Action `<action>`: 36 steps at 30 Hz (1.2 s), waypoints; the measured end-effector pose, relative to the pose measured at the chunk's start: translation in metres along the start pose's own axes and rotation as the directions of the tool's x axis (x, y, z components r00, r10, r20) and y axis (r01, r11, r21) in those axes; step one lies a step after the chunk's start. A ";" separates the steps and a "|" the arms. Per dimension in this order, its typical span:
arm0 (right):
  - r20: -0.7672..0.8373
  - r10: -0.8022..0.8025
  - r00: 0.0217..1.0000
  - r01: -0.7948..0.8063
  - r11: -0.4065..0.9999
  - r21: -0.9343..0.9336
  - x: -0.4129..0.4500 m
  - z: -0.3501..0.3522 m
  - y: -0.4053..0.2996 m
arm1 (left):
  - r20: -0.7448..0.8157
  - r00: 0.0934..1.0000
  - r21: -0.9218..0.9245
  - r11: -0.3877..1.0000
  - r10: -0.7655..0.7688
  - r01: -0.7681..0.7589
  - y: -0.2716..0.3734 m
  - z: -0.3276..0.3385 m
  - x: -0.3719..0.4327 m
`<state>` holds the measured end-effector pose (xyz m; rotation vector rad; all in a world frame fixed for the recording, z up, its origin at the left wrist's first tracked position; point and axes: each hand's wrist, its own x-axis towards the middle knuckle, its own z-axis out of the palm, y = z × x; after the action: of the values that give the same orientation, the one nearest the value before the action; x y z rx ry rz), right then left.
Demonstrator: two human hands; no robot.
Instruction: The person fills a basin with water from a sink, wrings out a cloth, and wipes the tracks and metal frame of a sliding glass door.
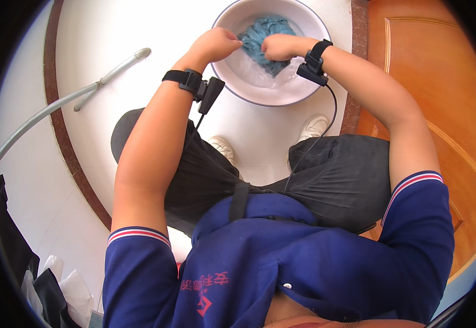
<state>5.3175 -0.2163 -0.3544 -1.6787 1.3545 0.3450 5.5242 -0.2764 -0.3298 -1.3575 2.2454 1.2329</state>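
Note:
A wide white basin (238, 88) with a dark blue rim stands on the floor in front of me, with water in its bottom. Wet teal cloth (267, 30) lies bunched in the water. My left hand (217, 43) is over the basin's left side, its fingertips pinching the cloth's left edge. My right hand (281, 47) is curled against the cloth's right part, its fingers closed on a fold of it. Both wrists wear black straps with small black devices and cables.
A grey metal pipe stand (125, 65) rests on the white floor at the left. An orange-brown wooden door (426, 74) is at the right. My shoes (313, 126) are just below the basin. Black and white bags (74, 293) lie at the lower left.

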 end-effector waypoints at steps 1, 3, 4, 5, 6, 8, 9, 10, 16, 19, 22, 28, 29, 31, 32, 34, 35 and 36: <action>0.001 0.011 1.000 -0.011 1.000 0.006 -0.009 -0.023 -0.024 | -0.116 0.993 -0.039 0.999 0.033 -0.038 -0.010 0.006 -0.001; -0.075 0.008 0.997 0.004 0.989 0.149 -0.024 -0.046 -0.038 | -0.225 0.971 -0.066 0.993 0.083 -0.100 -0.010 0.013 0.001; -0.042 -0.047 0.998 0.053 0.986 0.156 -0.032 -0.063 -0.044 | -0.249 0.946 -0.172 0.951 0.209 -0.256 -0.008 0.015 0.001; -0.120 -0.071 0.990 0.094 0.977 0.194 -0.041 -0.070 -0.052 | -0.286 0.901 -0.271 0.875 0.325 -0.402 -0.006 0.017 0.000; -0.178 -0.208 0.962 0.246 0.943 0.225 -0.049 -0.083 -0.054 | -0.284 0.900 -0.272 0.872 0.331 -0.406 0.001 0.012 -0.004; -0.200 -0.296 0.934 0.350 0.871 0.346 -0.066 -0.109 -0.057 | -0.133 0.926 -0.295 0.878 0.353 -0.377 0.021 -0.002 -0.013; -0.153 -0.271 0.950 0.311 0.846 0.434 -0.076 -0.122 -0.067 | -0.133 0.927 -0.299 0.877 0.351 -0.375 0.023 -0.005 -0.018; -0.197 -0.236 0.951 0.305 0.818 0.487 -0.086 -0.133 -0.073 | -0.157 0.941 -0.259 0.907 0.299 -0.332 0.024 -0.007 -0.020; -0.412 -0.213 0.886 0.460 0.515 0.724 -0.112 -0.157 -0.058 | -0.276 0.942 -0.214 0.943 0.191 -0.254 0.004 0.006 0.001; -0.443 -0.014 0.897 0.333 0.680 0.653 -0.061 -0.135 -0.027 | -0.208 0.966 -0.270 0.941 0.152 -0.206 -0.008 0.007 -0.002; -0.444 0.055 0.894 0.150 0.898 0.414 -0.029 -0.104 0.004 | -0.141 0.972 -0.317 0.921 0.191 -0.227 0.000 0.002 -0.011; -0.543 0.046 0.838 -0.001 0.997 0.082 0.024 -0.025 0.084 | -0.006 0.970 -0.247 0.940 0.242 -0.236 0.004 0.004 -0.017; -0.548 0.056 0.835 -0.008 0.996 0.088 0.018 -0.017 0.109 | 0.000 0.968 -0.243 0.939 0.251 -0.244 0.008 0.005 -0.016; -0.582 0.027 0.813 -0.175 0.964 -0.200 0.007 -0.011 0.102 | 0.010 0.963 -0.327 0.912 0.268 -0.250 -0.003 0.008 -0.018; -0.488 0.146 0.861 -0.270 0.943 -0.194 0.003 -0.011 0.096 | 0.009 0.966 -0.325 0.915 0.258 -0.241 -0.009 0.010 -0.018; -0.381 0.204 0.902 -0.316 0.912 -0.261 0.005 0.006 0.106 | 0.054 0.966 -0.302 0.926 0.253 -0.225 -0.008 0.010 -0.013; -0.265 0.263 0.928 -0.344 0.876 -0.337 0.007 0.016 0.112 | 0.060 0.964 -0.298 0.926 0.259 -0.231 -0.006 0.009 -0.012; -0.166 0.270 0.948 -0.314 0.875 -0.370 0.008 0.022 0.111 | 0.074 0.971 -0.281 0.939 0.226 -0.197 -0.007 0.008 -0.012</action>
<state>5.2297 -0.2008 -0.4241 -1.8338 1.7146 0.7529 5.5348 -0.2643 -0.3315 -1.1218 2.2588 1.6988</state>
